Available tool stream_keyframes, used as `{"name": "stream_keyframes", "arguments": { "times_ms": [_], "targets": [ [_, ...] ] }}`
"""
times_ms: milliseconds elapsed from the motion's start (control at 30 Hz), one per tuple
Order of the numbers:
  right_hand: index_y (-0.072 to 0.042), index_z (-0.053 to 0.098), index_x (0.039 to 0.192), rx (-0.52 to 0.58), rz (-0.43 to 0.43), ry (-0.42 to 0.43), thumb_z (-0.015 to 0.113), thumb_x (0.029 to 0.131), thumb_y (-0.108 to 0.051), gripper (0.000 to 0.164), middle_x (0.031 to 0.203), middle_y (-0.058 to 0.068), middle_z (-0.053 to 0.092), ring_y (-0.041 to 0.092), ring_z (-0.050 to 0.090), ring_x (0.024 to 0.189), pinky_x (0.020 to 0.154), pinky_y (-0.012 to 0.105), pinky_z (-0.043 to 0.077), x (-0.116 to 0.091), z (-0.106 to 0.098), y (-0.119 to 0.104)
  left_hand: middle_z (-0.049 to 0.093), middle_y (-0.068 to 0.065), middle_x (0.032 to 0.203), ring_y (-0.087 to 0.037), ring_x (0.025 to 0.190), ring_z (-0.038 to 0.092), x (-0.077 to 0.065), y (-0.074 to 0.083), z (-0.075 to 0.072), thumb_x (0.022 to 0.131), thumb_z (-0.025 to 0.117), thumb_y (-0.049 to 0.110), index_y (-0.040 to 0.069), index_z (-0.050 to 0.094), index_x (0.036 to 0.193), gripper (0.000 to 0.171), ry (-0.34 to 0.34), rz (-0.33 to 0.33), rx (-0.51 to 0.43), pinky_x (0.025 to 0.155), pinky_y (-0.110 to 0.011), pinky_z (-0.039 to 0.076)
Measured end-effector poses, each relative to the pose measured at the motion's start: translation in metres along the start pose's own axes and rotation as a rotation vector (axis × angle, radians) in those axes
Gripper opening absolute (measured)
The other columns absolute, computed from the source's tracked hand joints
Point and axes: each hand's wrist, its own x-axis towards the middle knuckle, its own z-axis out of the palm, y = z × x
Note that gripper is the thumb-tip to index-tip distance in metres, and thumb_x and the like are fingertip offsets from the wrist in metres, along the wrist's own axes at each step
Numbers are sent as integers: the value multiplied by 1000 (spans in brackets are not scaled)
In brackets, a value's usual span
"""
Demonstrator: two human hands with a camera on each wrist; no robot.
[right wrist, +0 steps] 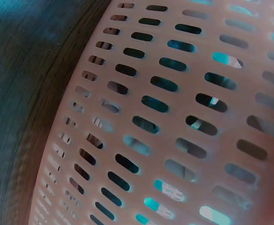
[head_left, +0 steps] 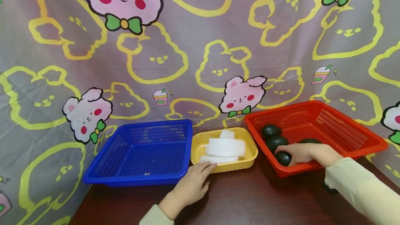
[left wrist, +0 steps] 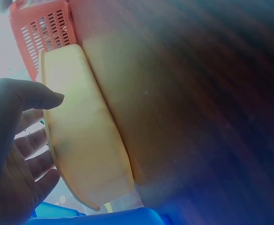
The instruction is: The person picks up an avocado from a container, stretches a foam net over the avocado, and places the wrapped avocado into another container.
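Note:
In the red basket (head_left: pixel 359 153), my right hand (head_left: pixel 300 153) grips a dark green avocado (head_left: pixel 282 158) near the front left corner. Two more avocados (head_left: pixel 271 131) lie behind it along the left side, and another (head_left: pixel 310 141) is partly hidden behind the hand. The right wrist view shows only the basket's slotted wall (right wrist: pixel 167 126); hand and fruit are out of sight there. My left hand (head_left: pixel 192 183) is at the front rim of the yellow tray (head_left: pixel 248 162), fingers loosely bent near the rim and thumb (left wrist: pixel 38 95) before its outer wall. White foam net sleeves (head_left: pixel 226 147) lie in that tray.
A blue slotted basket (head_left: pixel 137 180) stands left of the yellow tray, with a small pale scrap on its floor. All three containers sit on a dark brown table (head_left: pixel 247 197), against a patterned cloth (head_left: pixel 187 61) hanging behind.

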Motion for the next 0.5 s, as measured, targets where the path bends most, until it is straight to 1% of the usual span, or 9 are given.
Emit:
{"name": "stream_keyframes", "arguments": {
  "times_ms": [33, 67, 100, 133, 200, 267, 333, 500],
  "targets": [
    [-21, 59, 133, 4, 9, 1, 83, 79, -55, 69, 113, 3, 61, 21, 57, 100, 90, 48, 50, 1, 1, 2, 60, -7, 138, -27, 130, 54, 0, 0, 0, 92, 73, 12, 11, 56, 146, 56, 0, 0, 0, 107, -50, 43],
    [-21, 59, 133, 0, -1, 3, 83, 78, -57, 69, 112, 3, 61, 21, 57, 98, 89, 48, 51, 0, 1, 3, 60, -7, 138, -27, 130, 54, 0, 0, 0, 93, 73, 12, 11, 56, 146, 56, 0, 0, 1, 107, -50, 43],
    [-22, 59, 132, 8, 7, 7, 83, 78, -56, 69, 112, 2, 61, 21, 57, 99, 89, 48, 51, -1, 0, 1, 60, -7, 138, -27, 130, 55, 1, 1, 0, 93, 73, 12, 11, 56, 146, 56, 0, 0, 1, 107, -50, 43],
    [-21, 59, 133, 13, 3, 10, 84, 79, -53, 67, 112, 4, 61, 23, 58, 99, 90, 51, 51, -3, -2, 0, 60, -7, 138, -27, 130, 55, 1, 1, 0, 92, 73, 12, 11, 56, 146, 57, 3, 4, 3, 107, -50, 43],
    [-21, 59, 133, 36, 23, 19, 85, 79, -45, 65, 114, 5, 61, 25, 57, 100, 92, 54, 49, -9, -6, -8, 60, -8, 137, -27, 129, 55, 1, 1, -1, 92, 73, 11, 11, 56, 146, 57, 9, 10, 4, 106, -50, 44],
    [-15, 58, 134, 58, -6, 32, 85, 80, -33, 63, 116, 10, 61, 30, 58, 102, 93, 59, 48, -14, -10, -12, 60, -7, 138, -27, 129, 55, 1, 1, -1, 92, 73, 11, 11, 56, 146, 57, 5, 11, 7, 107, -50, 44],
    [-12, 58, 136, 71, -15, 52, 85, 80, -27, 64, 120, 11, 61, 31, 58, 105, 95, 60, 47, -18, -12, -15, 60, -8, 138, -27, 130, 54, 0, 0, -1, 92, 73, 12, 11, 55, 147, 58, 1, 14, 12, 107, -49, 43],
    [-9, 57, 135, 116, -83, 111, 84, 81, -25, 63, 123, 11, 61, 31, 58, 107, 94, 59, 49, -23, -16, -13, 59, -7, 140, -27, 131, 53, -1, -1, 1, 92, 74, 13, 11, 53, 149, 60, -13, 13, 24, 109, -48, 42]
  ]
}}
